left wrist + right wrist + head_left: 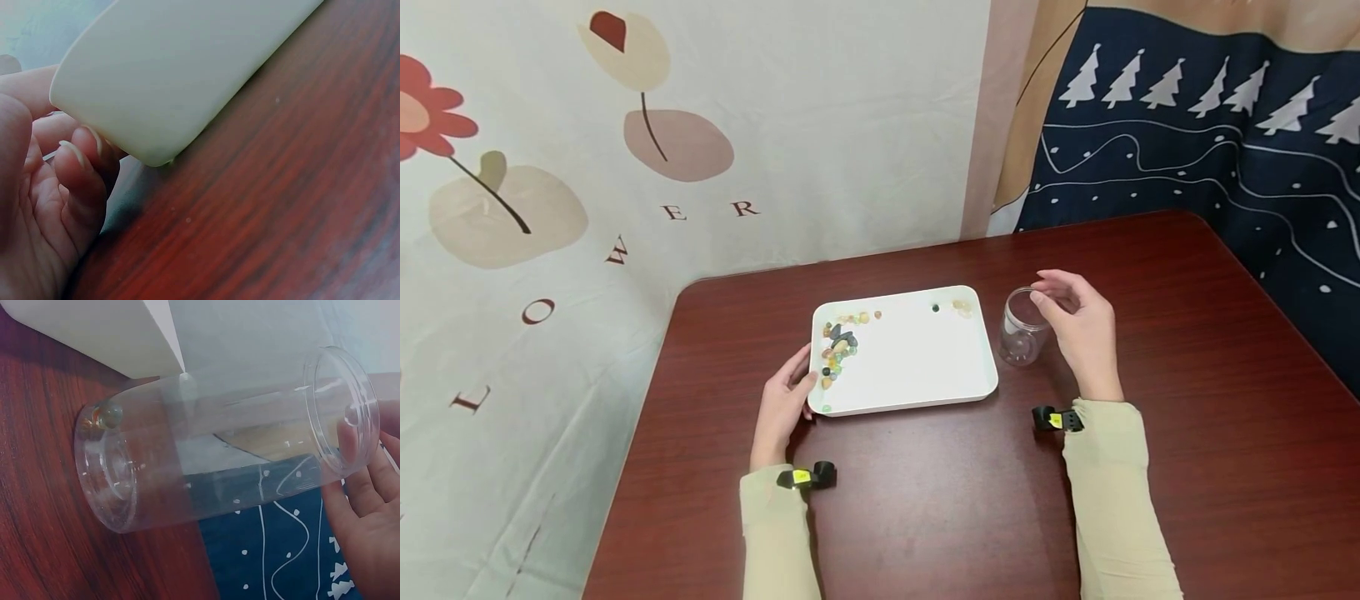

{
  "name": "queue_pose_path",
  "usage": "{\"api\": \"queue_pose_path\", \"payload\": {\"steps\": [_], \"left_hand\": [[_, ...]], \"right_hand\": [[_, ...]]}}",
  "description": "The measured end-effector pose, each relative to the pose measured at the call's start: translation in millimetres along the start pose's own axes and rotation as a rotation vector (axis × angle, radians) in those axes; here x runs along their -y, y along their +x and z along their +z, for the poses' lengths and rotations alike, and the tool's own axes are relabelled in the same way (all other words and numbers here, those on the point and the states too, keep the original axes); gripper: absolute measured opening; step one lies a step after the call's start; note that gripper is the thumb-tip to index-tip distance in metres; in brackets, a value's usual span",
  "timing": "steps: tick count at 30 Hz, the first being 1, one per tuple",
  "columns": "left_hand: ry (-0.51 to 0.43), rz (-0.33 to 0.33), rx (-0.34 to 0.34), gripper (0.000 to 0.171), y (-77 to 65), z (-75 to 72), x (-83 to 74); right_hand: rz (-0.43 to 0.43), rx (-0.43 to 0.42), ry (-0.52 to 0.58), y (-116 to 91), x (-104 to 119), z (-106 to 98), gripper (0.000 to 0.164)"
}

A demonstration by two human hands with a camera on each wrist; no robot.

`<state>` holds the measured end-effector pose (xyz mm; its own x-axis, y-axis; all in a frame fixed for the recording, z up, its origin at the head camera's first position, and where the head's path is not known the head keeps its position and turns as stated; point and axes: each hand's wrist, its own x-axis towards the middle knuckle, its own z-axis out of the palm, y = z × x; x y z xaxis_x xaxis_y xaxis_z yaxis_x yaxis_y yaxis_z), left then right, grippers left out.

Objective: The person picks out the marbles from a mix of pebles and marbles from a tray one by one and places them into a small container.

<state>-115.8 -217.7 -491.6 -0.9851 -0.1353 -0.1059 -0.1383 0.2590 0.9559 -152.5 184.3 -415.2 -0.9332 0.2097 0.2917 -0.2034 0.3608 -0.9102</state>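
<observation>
A white rectangular tray [917, 358] lies on the table, with small colored stones [841, 342] mostly along its left side and a few in its far right corner. My left hand [781, 408] holds the tray's left edge, the thumb at the rim; curled fingers [81, 169] show by the tray corner in the left wrist view. Right of the tray stands a clear jar [1021, 337], its top open. My right hand [1081, 333] grips the jar's rim with thumb and fingers. Through the jar wall, a glassy bead [111, 417] shows near the bottom in the right wrist view.
The dark reddish wooden table [917, 508] reaches back to a pale flower-printed cloth [850, 125]. A navy cloth with white trees [1195, 158] hangs at the right. Each wrist wears a black strap-on camera [823, 475].
</observation>
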Motion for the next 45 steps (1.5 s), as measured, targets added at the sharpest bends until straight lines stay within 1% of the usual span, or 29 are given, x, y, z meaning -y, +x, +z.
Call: {"api": "queue_pose_path", "payload": {"steps": [8,15,21,25,26,27,32,33,34,45], "left_hand": [[0.0,0.003,0.015,0.043,0.1,-0.3,-0.6],[0.002,0.018,0.014,0.044,0.4,0.2,-0.1],[-0.002,0.014,0.009,0.044,0.6,1.2,-0.3],[-0.01,0.006,0.0,0.042,1.1,1.8,0.6],[-0.013,0.006,0.0,0.042,1.0,1.8,0.6],[-0.014,0.003,0.004,0.042,-0.5,1.9,-2.9],[-0.007,0.007,0.01,0.043,-0.4,1.8,-2.9],[-0.003,0.007,0.012,0.043,-0.1,1.7,-2.8],[-0.002,0.01,0.01,0.042,1.6,1.5,0.9],[-0.001,0.019,0.016,0.044,2.2,1.1,1.7]], "right_hand": [[-0.013,0.013,-0.01,-1.2,0.2,-0.5,0.031],[-0.005,0.024,-0.063,-1.0,0.6,-0.5,0.031],[-0.014,0.022,-0.074,-0.8,-2.0,0.4,0.029],[-0.016,0.021,-0.101,-0.2,-3.6,1.1,0.029],[-0.015,0.023,-0.11,0.1,-4.0,1.2,0.028],[-0.014,0.025,-0.118,0.3,-4.3,1.2,0.028],[-0.005,0.03,-0.142,0.8,-4.9,1.0,0.029],[-0.004,0.031,-0.146,1.0,-4.7,1.0,0.029],[-0.004,0.031,-0.149,1.1,-4.6,1.2,0.028],[-0.008,0.039,-0.159,2.3,-3.1,2.6,0.028]]}}
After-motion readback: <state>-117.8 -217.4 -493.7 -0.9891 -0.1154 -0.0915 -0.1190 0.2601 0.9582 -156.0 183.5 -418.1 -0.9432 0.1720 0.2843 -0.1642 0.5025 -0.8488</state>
